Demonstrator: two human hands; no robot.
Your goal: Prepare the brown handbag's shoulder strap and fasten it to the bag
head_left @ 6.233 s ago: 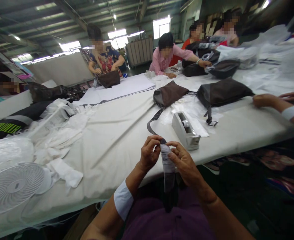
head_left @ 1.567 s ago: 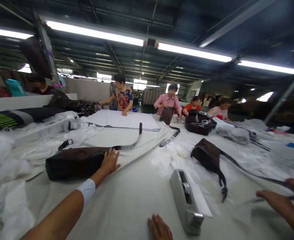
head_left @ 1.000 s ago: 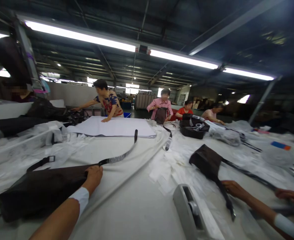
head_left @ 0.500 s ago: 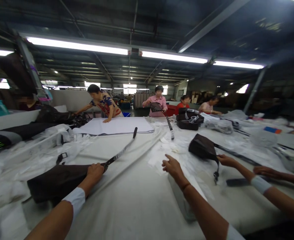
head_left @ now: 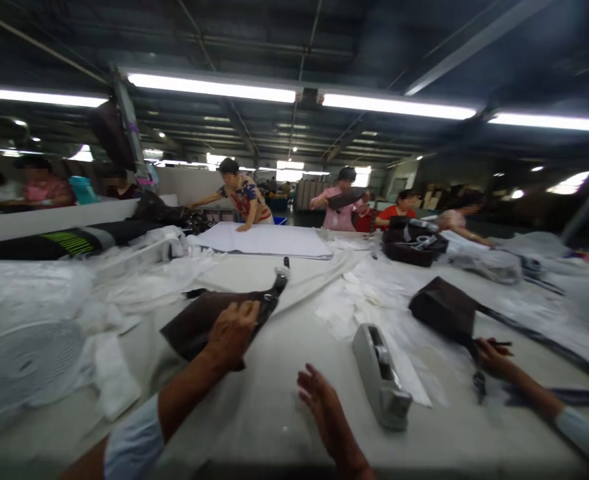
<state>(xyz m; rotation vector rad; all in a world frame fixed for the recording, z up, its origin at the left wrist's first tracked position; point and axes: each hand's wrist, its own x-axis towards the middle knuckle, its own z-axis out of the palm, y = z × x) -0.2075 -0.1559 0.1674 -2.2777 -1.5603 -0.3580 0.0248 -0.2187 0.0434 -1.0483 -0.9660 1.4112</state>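
Observation:
A dark brown bag (head_left: 199,321) with a black strap (head_left: 280,283) lies on the white table left of the middle. My left hand (head_left: 237,327) is closed over the bag's right part, close to the strap end. Above bare table surface, my right hand (head_left: 319,403) has its fingers apart and holds nothing. Just right of it stands a grey tape dispenser (head_left: 381,377), not touched by my hand. Part of the bag's near side is hidden behind my left hand and forearm.
At the right, a co-worker's hand (head_left: 497,357) holds the strap of another dark bag (head_left: 444,310). White tissue scraps (head_left: 349,300) lie mid-table. A round fan grille (head_left: 24,363) is at the left. White sheets (head_left: 269,241) and a black bag (head_left: 414,243) lie farther back.
My view has turned left. The bag in my left hand has swung round and its strap now looks shorter. My right hand has drawn back toward me, uncovering the tape dispenser.

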